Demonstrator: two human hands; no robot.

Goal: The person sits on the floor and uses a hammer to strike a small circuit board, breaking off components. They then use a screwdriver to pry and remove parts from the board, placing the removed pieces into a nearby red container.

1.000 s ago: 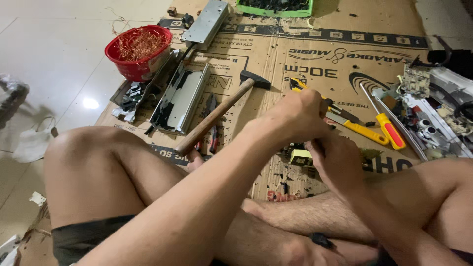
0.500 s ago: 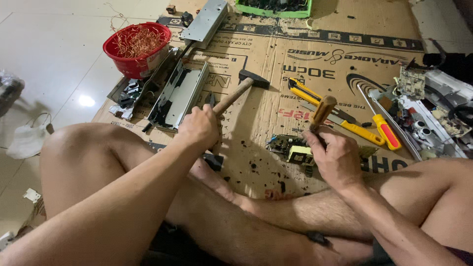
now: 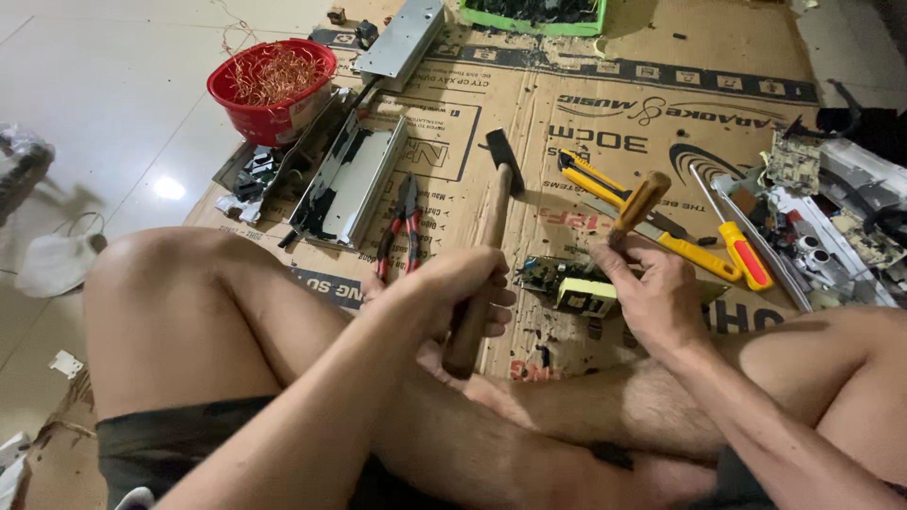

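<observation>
Left hand (image 3: 453, 297) is wrapped around the hammer (image 3: 487, 250) low on its stiff wooden handle; head-heavy. Beside it, right hand (image 3: 652, 293) grips a wooden-handled tool (image 3: 638, 203) above the brittle circuit board (image 3: 567, 283)

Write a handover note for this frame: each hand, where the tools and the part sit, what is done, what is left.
Left hand: gripping the hammer, head raised above the cardboard.
Right hand: holding a wooden-handled tool upright on the small circuit board.
Nearby: red-handled pliers, yellow utility knife, red bowl of copper wire.
Done: board positioned, debris around it.
Left: the yellow component remains attached to the board.
</observation>
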